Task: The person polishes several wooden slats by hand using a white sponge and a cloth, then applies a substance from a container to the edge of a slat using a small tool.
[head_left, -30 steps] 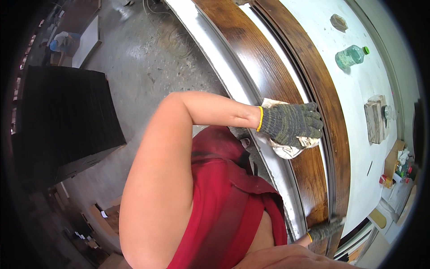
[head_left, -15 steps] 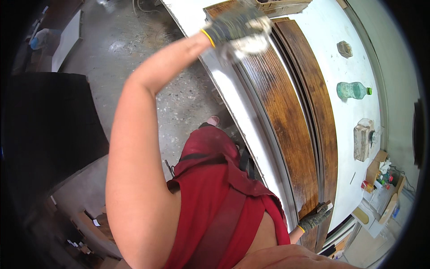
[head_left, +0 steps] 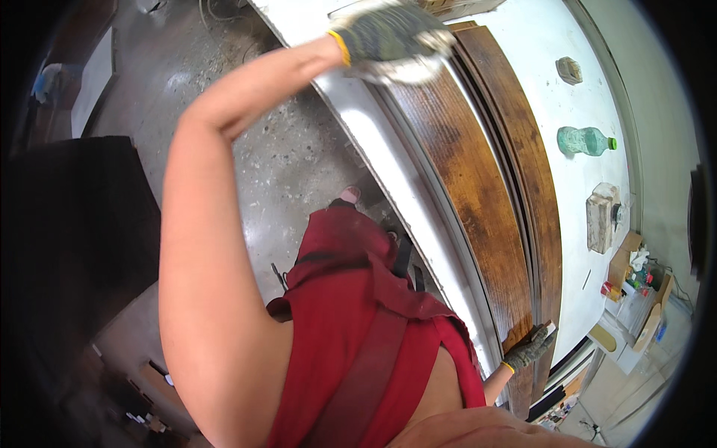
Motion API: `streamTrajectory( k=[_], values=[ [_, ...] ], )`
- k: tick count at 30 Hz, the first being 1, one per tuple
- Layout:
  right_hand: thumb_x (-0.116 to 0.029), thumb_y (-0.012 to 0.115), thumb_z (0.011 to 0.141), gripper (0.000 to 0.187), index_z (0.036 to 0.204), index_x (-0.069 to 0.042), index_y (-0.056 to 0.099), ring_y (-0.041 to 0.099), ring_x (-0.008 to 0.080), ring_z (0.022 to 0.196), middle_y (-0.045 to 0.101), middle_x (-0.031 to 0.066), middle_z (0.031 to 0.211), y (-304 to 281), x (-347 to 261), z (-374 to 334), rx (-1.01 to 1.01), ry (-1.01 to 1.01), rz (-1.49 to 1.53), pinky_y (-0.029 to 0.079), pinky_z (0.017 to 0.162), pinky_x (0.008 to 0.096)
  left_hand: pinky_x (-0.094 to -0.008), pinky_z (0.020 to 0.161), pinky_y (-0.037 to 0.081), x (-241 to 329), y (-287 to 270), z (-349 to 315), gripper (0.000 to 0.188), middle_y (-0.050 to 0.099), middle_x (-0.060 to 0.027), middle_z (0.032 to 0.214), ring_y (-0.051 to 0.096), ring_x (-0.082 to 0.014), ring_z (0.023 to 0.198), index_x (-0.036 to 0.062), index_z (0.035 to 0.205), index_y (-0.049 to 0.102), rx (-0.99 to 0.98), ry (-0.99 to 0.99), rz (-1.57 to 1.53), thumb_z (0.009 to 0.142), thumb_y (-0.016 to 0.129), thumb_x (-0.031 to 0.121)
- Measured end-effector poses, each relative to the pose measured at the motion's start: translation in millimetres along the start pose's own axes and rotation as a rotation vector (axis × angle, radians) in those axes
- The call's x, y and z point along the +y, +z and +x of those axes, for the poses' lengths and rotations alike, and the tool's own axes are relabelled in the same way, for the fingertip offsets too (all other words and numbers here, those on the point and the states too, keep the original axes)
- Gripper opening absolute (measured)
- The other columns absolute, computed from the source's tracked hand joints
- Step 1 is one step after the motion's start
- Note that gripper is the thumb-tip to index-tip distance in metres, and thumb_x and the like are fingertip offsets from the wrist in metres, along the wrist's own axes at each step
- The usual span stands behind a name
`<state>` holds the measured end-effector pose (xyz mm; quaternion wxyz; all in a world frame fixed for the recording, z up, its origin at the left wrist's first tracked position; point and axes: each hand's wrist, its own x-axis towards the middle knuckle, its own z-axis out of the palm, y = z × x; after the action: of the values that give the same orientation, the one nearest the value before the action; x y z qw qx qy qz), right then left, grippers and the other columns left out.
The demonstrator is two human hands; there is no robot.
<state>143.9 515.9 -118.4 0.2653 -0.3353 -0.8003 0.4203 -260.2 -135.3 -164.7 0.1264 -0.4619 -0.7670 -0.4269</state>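
Observation:
My left hand [head_left: 392, 33], in a dark green knit work glove with a yellow cuff, is at the far end of a brown stained wooden board [head_left: 467, 172]. Its fingers are closed on a whitish rag [head_left: 414, 71], which lies against the board; both are partly blurred. A second, darker board [head_left: 515, 119] runs alongside, with a dark gap between the two. At the near end, my right hand [head_left: 529, 349], gloved the same way, is closed around a small brown block with a pale end [head_left: 550, 328] over the boards. Its fingertips are partly hidden.
The boards lie on a long white table [head_left: 426, 216]. To their right are a green plastic bottle [head_left: 586, 141] on its side, a small block [head_left: 568, 71] and a pale, stained block [head_left: 600, 218]. A cardboard box [head_left: 463, 7] sits at the far end. Black cloth [head_left: 75, 239] hangs at left.
My left hand with the rag has shifted slightly left and toward the far end of the board. My right hand remains near the board's near end, and the view has shifted a little.

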Motion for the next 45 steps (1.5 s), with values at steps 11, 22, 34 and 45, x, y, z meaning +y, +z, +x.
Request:
streamTrajectory(
  k=[11,22,34,45],
  values=[
    [-0.043,0.057,0.094,0.057,0.139,-0.007,0.052,0.045,0.0231,0.133,0.054,0.0098,0.140,81.0,-74.1,17.0,-0.072,-0.006,0.240,0.034,0.109,0.0395,-0.0473,0.118,0.028,173.0,165.9,44.6,0.052,0.047,-0.0116,0.147,0.042,-0.0281,0.138,0.0115,0.143,0.048,-0.133,0.083,-0.006,0.097,0.049,0.036],
    [-0.031,0.069,0.089,0.049,0.131,-0.007,0.060,0.066,0.0284,0.104,0.065,0.0154,0.123,411.5,-361.6,-100.0,-0.799,-1.650,-0.040,0.053,0.091,0.0402,-0.0388,0.103,0.046,181.6,160.1,47.6,0.037,0.058,-0.0141,0.134,0.057,-0.0247,0.122,0.0063,0.129,0.059,-0.229,-0.044,-0.108,0.100,0.038,0.018],
    [-0.041,0.061,0.090,0.043,0.112,-0.005,0.070,0.064,0.0386,0.088,0.068,0.0214,0.092,503.1,-403.4,-170.1,-0.931,-1.538,-0.099,0.050,0.080,0.0475,-0.0391,0.096,0.048,172.0,192.5,43.7,0.031,0.066,-0.0132,0.120,0.061,-0.0306,0.111,0.0108,0.114,0.068,0.210,0.010,-0.155,0.089,0.056,0.026],
    [-0.050,0.062,0.087,0.046,0.099,-0.007,0.073,0.064,0.0396,0.080,0.068,0.0217,0.085,530.9,-398.7,-116.8,-0.645,-1.435,-0.275,0.050,0.075,0.0497,-0.0362,0.094,0.049,183.8,171.9,42.3,0.029,0.066,-0.0130,0.119,0.062,-0.0274,0.110,0.0088,0.113,0.068,0.157,-0.109,-0.707,0.090,0.055,0.020]
  ],
)
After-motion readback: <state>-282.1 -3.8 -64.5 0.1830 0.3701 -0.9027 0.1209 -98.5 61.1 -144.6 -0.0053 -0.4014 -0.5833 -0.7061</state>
